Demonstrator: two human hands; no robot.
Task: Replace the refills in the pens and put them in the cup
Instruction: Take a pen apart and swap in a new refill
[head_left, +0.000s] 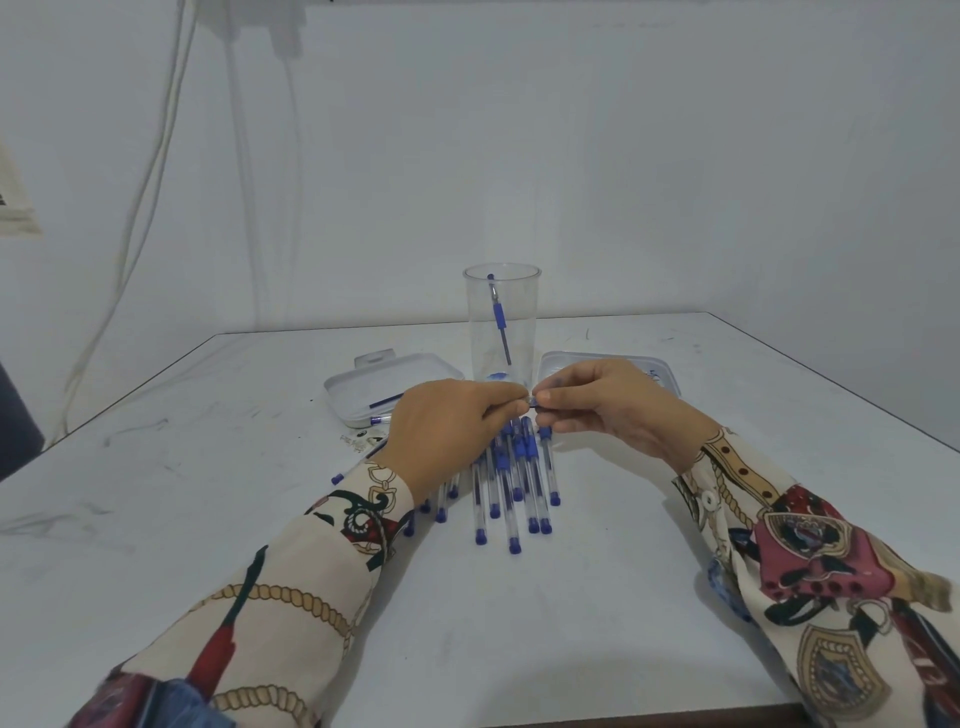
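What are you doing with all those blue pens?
A person is holding one pen between both hands, the left hand and the right hand pinching it from either end above a pile of pens on the white table. It looks like the pen is being taken apart or put back together for its refill. One pen already stands in the clear cup behind. Two shallow plastic trays sit beside the cup.

Single head-worn view, forward and down, close over table (519, 623), perhaps slightly tilted.
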